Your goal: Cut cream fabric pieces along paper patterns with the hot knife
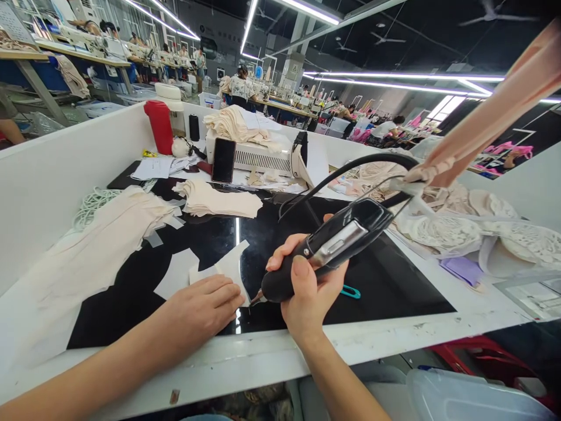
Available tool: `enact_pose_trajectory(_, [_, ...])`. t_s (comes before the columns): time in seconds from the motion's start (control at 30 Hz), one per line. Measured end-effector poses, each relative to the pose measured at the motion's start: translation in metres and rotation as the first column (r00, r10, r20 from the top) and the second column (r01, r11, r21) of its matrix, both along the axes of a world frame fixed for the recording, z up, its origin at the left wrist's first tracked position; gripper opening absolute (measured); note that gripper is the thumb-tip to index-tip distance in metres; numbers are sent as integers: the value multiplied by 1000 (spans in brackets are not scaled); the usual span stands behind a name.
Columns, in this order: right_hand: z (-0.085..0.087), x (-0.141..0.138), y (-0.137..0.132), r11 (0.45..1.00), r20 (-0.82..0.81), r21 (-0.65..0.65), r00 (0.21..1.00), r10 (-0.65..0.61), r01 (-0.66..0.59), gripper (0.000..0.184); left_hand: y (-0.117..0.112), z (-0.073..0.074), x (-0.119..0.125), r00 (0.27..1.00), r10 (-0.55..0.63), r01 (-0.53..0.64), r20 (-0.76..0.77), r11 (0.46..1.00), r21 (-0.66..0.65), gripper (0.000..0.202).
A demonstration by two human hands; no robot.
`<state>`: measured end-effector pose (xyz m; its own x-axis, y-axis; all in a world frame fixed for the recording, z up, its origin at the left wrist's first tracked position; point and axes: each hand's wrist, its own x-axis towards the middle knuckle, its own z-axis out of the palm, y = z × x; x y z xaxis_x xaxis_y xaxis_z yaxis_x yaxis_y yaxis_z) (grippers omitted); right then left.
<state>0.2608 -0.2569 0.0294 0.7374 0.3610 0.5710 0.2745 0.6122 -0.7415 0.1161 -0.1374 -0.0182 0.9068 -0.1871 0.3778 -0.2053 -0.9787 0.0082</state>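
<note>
My right hand [309, 298] is wrapped round a black hand-held electric cutter [326, 248] with a silver side panel. The cutter's thin metal tip points down and left, at the edge of a cream fabric piece [231, 263]. My left hand [204, 307] lies flat on that piece with its fingers stretched out, close to the tip. Under and beside the fabric, a white sheet [177, 273] shows on the glossy black board [280, 316]. From the cutter's rear run a black cable [350, 169] and a peach fabric strip [491, 111] reaching up to the right.
Cream fabric stacks lie at the back [219, 199] and left [105, 240]. A phone [223, 161] leans on a white vented box [263, 158]. A teal tool [350, 292] lies right of my hand. Lace bra pieces [451, 231] are heaped right. Low white walls [74, 152] edge the table.
</note>
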Motion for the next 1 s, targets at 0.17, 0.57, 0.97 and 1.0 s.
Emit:
enact_pose_trajectory(0.17, [0, 0, 0, 1000, 4, 20, 1000, 15, -15, 31, 1, 0, 0, 999, -2, 2, -51, 1000, -12, 29])
enact_pose_trajectory(0.57, [0, 0, -1, 999, -5, 22, 1000, 23, -23, 32, 2, -1, 1, 1000, -15, 13, -16, 995, -102, 28])
enact_pose_trajectory(0.97, [8, 8, 18, 997, -28, 19, 997, -73, 74, 27, 2, -6, -1, 1000, -12, 7, -29, 988, -155, 28])
enact_pose_trajectory(1.0, [7, 8, 19, 997, -28, 18, 997, -77, 77, 27, 2, -6, -1, 999, -3, -2, -34, 988, -157, 29])
